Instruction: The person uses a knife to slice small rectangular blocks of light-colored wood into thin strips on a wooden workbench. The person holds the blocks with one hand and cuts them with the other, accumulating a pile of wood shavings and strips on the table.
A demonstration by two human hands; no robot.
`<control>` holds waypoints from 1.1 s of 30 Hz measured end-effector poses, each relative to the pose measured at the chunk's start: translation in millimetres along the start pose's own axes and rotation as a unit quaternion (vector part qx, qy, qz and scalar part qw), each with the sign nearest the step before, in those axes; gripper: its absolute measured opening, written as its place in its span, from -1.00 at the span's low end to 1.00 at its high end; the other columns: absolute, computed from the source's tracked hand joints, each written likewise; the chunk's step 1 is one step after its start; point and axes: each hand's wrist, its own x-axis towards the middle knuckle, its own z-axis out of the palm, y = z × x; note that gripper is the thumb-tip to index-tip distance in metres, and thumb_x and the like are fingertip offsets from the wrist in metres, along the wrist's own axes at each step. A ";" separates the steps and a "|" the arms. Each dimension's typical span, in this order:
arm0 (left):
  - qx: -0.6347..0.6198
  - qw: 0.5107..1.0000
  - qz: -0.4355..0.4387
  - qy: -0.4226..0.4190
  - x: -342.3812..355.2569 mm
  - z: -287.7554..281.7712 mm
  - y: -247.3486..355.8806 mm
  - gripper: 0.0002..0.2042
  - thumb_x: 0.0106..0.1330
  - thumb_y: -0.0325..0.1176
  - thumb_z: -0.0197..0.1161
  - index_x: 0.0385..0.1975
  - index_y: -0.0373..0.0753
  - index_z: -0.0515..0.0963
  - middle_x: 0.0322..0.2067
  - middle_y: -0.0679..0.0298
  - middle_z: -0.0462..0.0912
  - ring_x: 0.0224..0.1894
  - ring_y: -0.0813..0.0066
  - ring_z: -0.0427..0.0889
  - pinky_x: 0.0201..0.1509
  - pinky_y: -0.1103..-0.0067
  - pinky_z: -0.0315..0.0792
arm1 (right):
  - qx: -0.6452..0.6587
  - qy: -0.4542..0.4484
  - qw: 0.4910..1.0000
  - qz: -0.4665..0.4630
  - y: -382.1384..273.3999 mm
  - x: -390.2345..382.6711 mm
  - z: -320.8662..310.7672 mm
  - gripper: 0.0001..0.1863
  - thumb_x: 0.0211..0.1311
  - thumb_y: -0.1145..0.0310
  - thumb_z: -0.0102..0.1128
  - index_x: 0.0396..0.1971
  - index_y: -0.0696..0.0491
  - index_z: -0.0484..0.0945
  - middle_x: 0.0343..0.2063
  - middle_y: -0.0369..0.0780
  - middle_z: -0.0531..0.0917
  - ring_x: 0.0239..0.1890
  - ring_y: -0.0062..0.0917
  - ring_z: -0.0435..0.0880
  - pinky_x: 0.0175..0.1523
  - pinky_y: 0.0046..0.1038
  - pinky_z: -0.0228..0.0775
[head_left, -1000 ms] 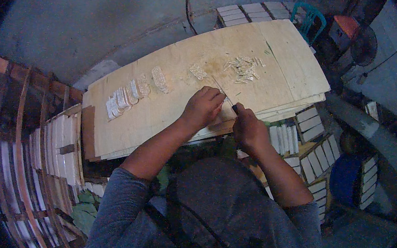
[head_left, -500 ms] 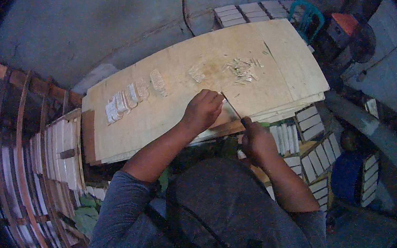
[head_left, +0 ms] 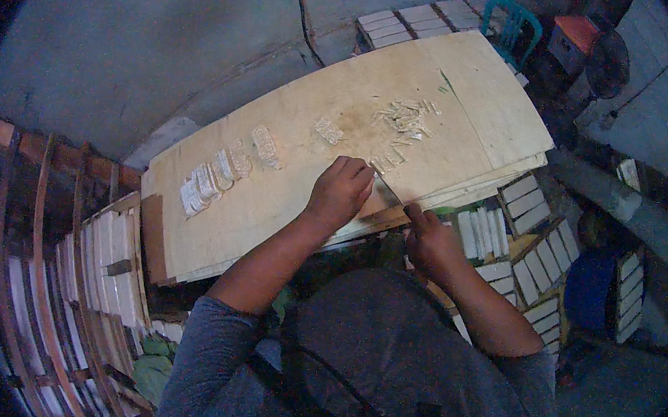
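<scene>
My left hand [head_left: 340,193] is closed on a small pale piece at the front edge of a wooden board [head_left: 505,104], its fingertips pressed together. My right hand [head_left: 432,238] grips the dark handle of a long knife [head_left: 388,185], whose thin blade lies at my left fingertips. Just beyond them are several narrow pale strips [head_left: 387,156] and a heap of similar strips [head_left: 408,119]. A small flat speckled piece [head_left: 328,131] lies left of the heap. Further left is a row of pale, oblong speckled slabs [head_left: 203,188].
Slatted wooden racks [head_left: 39,244] with pale panels stand at the left. Stacked pale blocks [head_left: 542,265] and a blue drum [head_left: 590,288] are below the board at right. Behind are more blocks [head_left: 384,27], a teal chair [head_left: 512,25], a fan [head_left: 609,62] and a wall [head_left: 149,38].
Both hands have shifted slightly toward me, my right one also to the right, with the knife. A few loose strips now show on the board beside the blade, near my left fingertips.
</scene>
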 end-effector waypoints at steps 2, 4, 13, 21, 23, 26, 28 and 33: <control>0.012 1.000 0.000 0.005 0.1 0.0 1.9 -0.78 0.19 -0.45 0.41 -0.17 -0.26 0.63 -0.13 0.14 0.64 -0.04 0.11 0.63 0.03 0.31 0.60 | 0.014 0.022 0.999 -0.026 -3.5 2.9 -8.1 -0.44 0.38 0.41 0.13 0.38 0.05 0.34 0.00 0.08 0.64 -0.11 0.13 0.72 -0.05 0.06 0.59; 0.010 1.000 -0.020 -0.005 -2.4 1.8 1.0 -0.78 0.20 -0.46 0.41 -0.16 -0.27 0.63 -0.13 0.14 0.64 -0.04 0.11 0.63 0.02 0.31 0.60 | 0.025 0.015 0.999 -0.017 -15.3 11.8 -21.9 -0.45 0.40 0.39 0.11 0.38 0.03 0.34 0.01 0.07 0.64 -0.11 0.12 0.72 -0.04 0.06 0.58; 0.008 1.000 -0.004 -0.027 -1.7 -4.9 3.3 -0.76 0.17 -0.46 0.41 -0.15 -0.26 0.64 -0.13 0.15 0.64 -0.01 0.10 0.62 0.02 0.31 0.60 | 0.028 -0.007 1.000 -0.006 -29.6 33.0 -9.7 -0.47 0.40 0.34 0.12 0.35 0.00 0.36 0.04 0.11 0.63 -0.06 0.12 0.72 0.01 0.08 0.58; -0.006 1.000 -0.022 -0.006 -5.8 0.4 2.4 -0.77 0.18 -0.47 0.40 -0.15 -0.26 0.64 -0.12 0.14 0.64 0.02 0.09 0.62 0.06 0.30 0.60 | 0.053 0.070 0.994 -0.068 -4.9 5.0 -13.0 -0.45 0.36 0.40 0.15 0.35 0.04 0.36 -0.03 0.10 0.64 -0.16 0.14 0.72 -0.08 0.06 0.57; -0.013 0.999 -0.027 -0.024 -5.1 -7.1 3.3 -0.78 0.19 -0.47 0.40 -0.16 -0.26 0.64 -0.13 0.15 0.64 0.02 0.09 0.62 0.06 0.30 0.60 | 0.044 0.025 0.998 -0.032 -26.6 15.7 -29.1 -0.46 0.38 0.38 0.13 0.35 0.04 0.36 -0.02 0.09 0.65 -0.15 0.13 0.72 -0.06 0.05 0.57; -0.001 0.999 -0.028 -0.031 -2.9 -7.9 5.4 -0.79 0.19 -0.46 0.40 -0.16 -0.26 0.65 -0.13 0.14 0.65 0.02 0.09 0.62 0.06 0.30 0.60 | 0.029 -0.007 1.000 -0.003 -42.9 35.2 -26.8 -0.47 0.40 0.37 0.11 0.35 0.03 0.36 -0.01 0.08 0.65 -0.13 0.11 0.72 -0.03 0.05 0.58; 0.007 0.999 -0.024 -0.032 -2.9 -7.1 5.0 -0.79 0.20 -0.47 0.40 -0.16 -0.27 0.66 -0.13 0.13 0.66 0.01 0.09 0.63 0.06 0.30 0.60 | 0.027 -0.016 1.000 0.005 -42.1 37.4 -21.5 -0.47 0.40 0.37 0.10 0.36 0.03 0.36 -0.01 0.08 0.65 -0.12 0.11 0.72 -0.02 0.06 0.57; -0.007 1.000 -0.008 -0.008 -4.5 -3.0 3.2 -0.79 0.19 -0.48 0.40 -0.17 -0.27 0.65 -0.14 0.13 0.67 -0.01 0.09 0.64 0.05 0.31 0.61 | 0.050 0.097 0.987 -0.120 -3.3 11.2 4.7 -0.46 0.38 0.38 0.12 0.34 0.08 0.38 -0.03 0.10 0.66 -0.12 0.16 0.71 -0.02 0.07 0.58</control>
